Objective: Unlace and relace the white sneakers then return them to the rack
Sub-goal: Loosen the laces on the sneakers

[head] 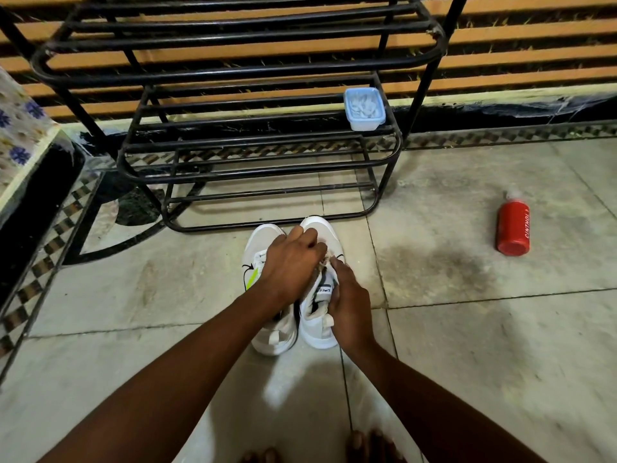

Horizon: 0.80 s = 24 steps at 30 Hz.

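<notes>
Toes (367, 446) of the person's bare feet show at the bottom edge, on the tiled floor (467, 362). Both forearms reach forward from there to a pair of white sneakers, which stands side by side on the floor just in front of the rack, toes pointing toward it. Over the right sneaker (317, 315), the left hand (290, 262) lies across the lace area with its fingers curled down at the laces; the exact grip is hidden beneath the hand. From the other side, the right hand (347, 295) holds the same shoe at the tongue and collar, fingers bent around the upper and fingertips meeting the laces next to the left hand. Touching it on the left is the left sneaker (263, 248), which carries a yellow-green stripe and a black mark on its side; neither hand holds it. Beyond the shoes stands the black metal shoe rack (233, 155), built of tubular bars in tiers. A small clear plastic container with a blue rim (364, 109) sits on the right end of a middle tier. Well to the right, a red Cinthol bottle (513, 225) lies on its side on the floor. A floral-patterned cover (20, 128) occupies the left edge.
</notes>
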Motion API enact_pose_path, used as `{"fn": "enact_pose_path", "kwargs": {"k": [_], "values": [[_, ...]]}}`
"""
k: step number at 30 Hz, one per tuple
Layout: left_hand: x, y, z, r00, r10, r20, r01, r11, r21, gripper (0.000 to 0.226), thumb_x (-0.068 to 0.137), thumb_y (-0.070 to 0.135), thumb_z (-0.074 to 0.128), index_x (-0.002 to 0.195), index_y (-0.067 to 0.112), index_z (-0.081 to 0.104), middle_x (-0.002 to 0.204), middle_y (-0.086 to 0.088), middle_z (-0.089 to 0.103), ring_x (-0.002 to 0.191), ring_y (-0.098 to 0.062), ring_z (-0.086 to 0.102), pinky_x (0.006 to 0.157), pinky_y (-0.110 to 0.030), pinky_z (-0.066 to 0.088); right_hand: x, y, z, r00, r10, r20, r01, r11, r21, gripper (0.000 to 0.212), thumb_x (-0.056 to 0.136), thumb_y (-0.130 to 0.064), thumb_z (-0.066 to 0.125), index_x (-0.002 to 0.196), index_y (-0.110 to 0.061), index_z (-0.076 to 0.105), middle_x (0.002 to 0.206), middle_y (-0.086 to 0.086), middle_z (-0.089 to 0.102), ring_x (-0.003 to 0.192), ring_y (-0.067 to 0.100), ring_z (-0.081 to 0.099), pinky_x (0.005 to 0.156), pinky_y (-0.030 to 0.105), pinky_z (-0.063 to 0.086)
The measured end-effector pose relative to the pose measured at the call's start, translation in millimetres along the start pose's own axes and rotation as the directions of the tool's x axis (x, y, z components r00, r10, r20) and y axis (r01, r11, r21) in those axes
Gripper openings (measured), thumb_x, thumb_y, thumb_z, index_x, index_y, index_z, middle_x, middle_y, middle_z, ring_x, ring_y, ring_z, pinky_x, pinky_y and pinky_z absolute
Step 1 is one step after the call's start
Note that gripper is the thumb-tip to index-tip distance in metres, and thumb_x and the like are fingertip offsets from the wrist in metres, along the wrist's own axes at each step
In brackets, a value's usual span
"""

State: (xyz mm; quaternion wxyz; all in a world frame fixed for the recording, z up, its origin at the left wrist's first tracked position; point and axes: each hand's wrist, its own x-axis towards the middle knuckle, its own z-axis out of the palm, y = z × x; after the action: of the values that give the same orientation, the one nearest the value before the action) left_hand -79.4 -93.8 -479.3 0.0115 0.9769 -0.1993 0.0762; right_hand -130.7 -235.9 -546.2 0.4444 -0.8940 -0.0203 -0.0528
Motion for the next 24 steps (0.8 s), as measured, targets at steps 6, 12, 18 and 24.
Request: {"fn": "enact_pose_path", "kwargs": {"k": [6, 12, 18, 24], "values": [[-2, -23, -10, 0.897, -0.441, -0.021, 0.424, 0.874, -0.239, 0.014, 0.082, 0.013, 0.070, 0.094, 0.021, 0.069, 0.102, 0.001, 0.050, 0.099, -0.025, 0.052, 0.061, -0.031, 0.038, 0, 1, -1, 0.999, -0.006, -0.036, 0.005, 1.000, -0.003, 0.064, 0.083, 0.019, 0.052, 0.139, -0.011, 0.057, 0.144, 0.007, 0.058, 0.136, 0.030, 0.052, 0.105, 0.047, 0.049], [-7, -51, -15, 0.937, -0.240, 0.253, 0.331, 0.841, -0.428, 0.044, 0.084, 0.031, 0.075, 0.126, 0.036, 0.065, 0.124, 0.010, 0.054, 0.122, -0.014, 0.049, 0.105, -0.044, 0.033, 0, 5, -5, 0.998, -0.058, -0.004, 0.058, 0.998, 0.001, 0.053, 0.092, 0.002, 0.052, 0.141, -0.016, 0.054, 0.140, 0.007, 0.057, 0.128, 0.030, 0.057, 0.102, 0.044, 0.051], [-8, -35, -26, 0.855, 0.009, 0.518, 0.136, 0.961, -0.241, 0.098, 0.066, 0.082, 0.074, 0.143, 0.030, 0.045, 0.158, 0.011, 0.039, 0.145, -0.017, 0.039, 0.112, -0.049, 0.022, 25, 3, -22, 0.955, -0.280, 0.092, 0.287, 0.955, -0.070, 0.047, 0.085, -0.002, 0.057, 0.131, -0.007, 0.061, 0.131, 0.011, 0.061, 0.124, 0.029, 0.056, 0.107, 0.042, 0.046], [0, -29, -24, 0.826, 0.012, 0.563, 0.058, 0.993, -0.106, 0.114, 0.057, 0.093, 0.065, 0.149, 0.031, 0.038, 0.148, 0.009, 0.052, 0.142, -0.018, 0.044, 0.112, -0.056, 0.018, 56, -19, -26, 0.886, -0.384, 0.260, 0.459, 0.804, -0.379, 0.026, 0.066, 0.002, 0.069, 0.092, -0.005, 0.069, 0.102, 0.012, 0.064, 0.095, 0.037, 0.063, 0.065, 0.038, 0.058]]}}
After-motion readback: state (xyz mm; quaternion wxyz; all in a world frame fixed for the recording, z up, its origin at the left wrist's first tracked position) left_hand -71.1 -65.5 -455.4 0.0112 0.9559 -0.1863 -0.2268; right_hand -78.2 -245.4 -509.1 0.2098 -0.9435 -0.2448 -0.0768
